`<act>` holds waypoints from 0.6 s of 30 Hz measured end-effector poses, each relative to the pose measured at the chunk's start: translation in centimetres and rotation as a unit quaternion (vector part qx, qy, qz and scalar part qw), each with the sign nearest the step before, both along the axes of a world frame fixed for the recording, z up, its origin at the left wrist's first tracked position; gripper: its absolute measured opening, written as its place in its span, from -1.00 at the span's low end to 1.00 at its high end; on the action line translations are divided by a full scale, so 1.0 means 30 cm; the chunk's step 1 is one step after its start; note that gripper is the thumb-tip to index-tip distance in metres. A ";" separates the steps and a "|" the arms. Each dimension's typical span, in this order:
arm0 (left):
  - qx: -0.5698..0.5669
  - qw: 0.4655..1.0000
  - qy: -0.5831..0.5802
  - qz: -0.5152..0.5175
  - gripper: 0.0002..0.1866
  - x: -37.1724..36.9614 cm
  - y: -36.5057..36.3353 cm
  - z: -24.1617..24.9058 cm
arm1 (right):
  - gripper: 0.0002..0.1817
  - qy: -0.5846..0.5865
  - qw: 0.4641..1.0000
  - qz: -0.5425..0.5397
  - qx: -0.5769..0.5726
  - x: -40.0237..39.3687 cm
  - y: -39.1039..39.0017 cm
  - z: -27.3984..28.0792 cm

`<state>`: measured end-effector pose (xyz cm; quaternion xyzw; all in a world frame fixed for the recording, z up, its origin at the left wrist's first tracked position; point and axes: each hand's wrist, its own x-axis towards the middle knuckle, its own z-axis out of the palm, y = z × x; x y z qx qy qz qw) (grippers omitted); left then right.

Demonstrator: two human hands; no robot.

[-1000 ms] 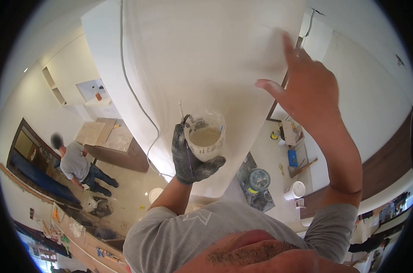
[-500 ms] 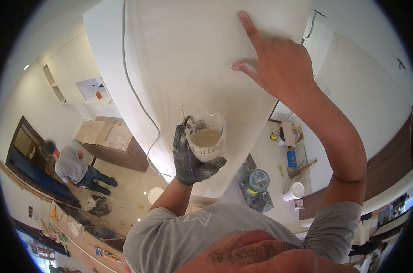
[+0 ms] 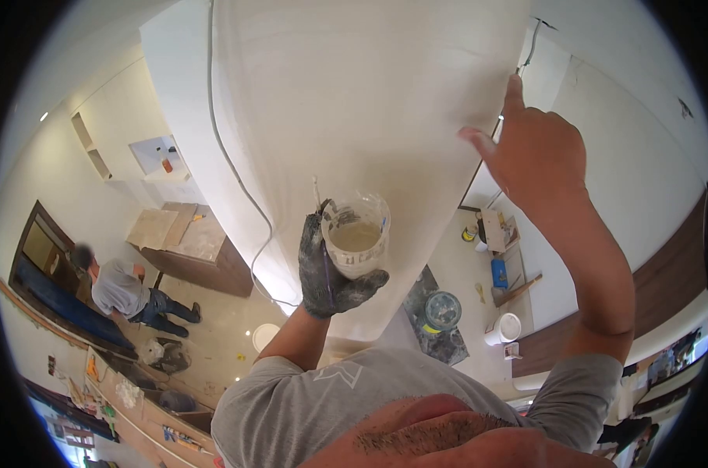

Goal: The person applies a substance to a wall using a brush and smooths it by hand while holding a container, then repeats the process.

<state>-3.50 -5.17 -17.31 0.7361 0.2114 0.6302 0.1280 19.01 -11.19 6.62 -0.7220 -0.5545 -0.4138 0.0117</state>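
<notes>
My left hand (image 3: pixel 329 273), in a dark, paint-smeared glove, is closed around a clear plastic tub (image 3: pixel 369 253). Pale, creamy material (image 3: pixel 355 236) lies inside the tub, and its walls are streaked with residue. A thin pale stick (image 3: pixel 316 189) pokes up beside the rim at the gloved fingers. My right hand (image 3: pixel 543 152) is bare, with index finger and thumb stretched out and the other fingers curled. Its index fingertip is at the right edge of the smooth pale wall surface (image 3: pixel 354 101), and nothing is held in it.
A grey cable (image 3: pixel 237 168) runs down the wall's left side. Below right are a bucket of water (image 3: pixel 443 310) on a dark slab (image 3: pixel 447 347) and a white bucket (image 3: pixel 507 327). At left, a person (image 3: pixel 124 288) stands near a wooden counter (image 3: pixel 202 261).
My right hand has moved right and down, from over the pale wall surface to its right edge. My left hand and the tub have barely shifted.
</notes>
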 end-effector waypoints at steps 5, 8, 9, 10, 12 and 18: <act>-0.007 0.996 -0.090 -0.019 -0.08 0.036 -0.014 0.022 | -0.70 -0.132 0.954 0.247 0.109 0.066 0.070 -0.029; -0.002 0.998 -0.056 -0.007 -0.07 0.019 -0.012 0.023 | -0.78 -0.153 0.917 0.351 0.111 0.029 0.134 -0.034; 0.001 0.999 -0.054 -0.001 -0.07 0.017 -0.009 0.020 | -0.75 -0.165 0.908 0.371 0.105 0.023 0.165 -0.039; 0.003 0.999 -0.052 0.004 -0.06 0.015 -0.006 0.017 | -0.72 -0.177 0.898 0.392 0.098 0.017 0.186 -0.044; -0.004 0.998 -0.067 0.007 -0.05 0.023 -0.001 -0.003 | -0.59 -0.170 0.901 0.389 0.092 -0.012 0.208 -0.048; -0.011 0.998 -0.066 0.011 0.00 0.023 -0.002 -0.015 | -0.17 -0.163 0.929 0.330 0.042 0.013 0.229 -0.048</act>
